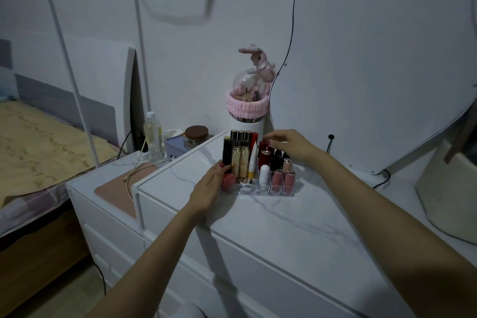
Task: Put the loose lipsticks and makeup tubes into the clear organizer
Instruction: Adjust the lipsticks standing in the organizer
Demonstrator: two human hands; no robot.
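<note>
Head-height view, forward and downward

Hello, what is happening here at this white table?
A person is arranging makeup in a clear plastic organizer that stands on a white marble-pattern dresser top. The left hand rests against the organizer's left end, by a black tube. The right hand reaches over the back row, its fingertips at the dark red lipsticks; whether it pinches one I cannot tell. The organizer already holds many tubes, among them pink lip glosses in front. No loose tubes show on the top.
</note>
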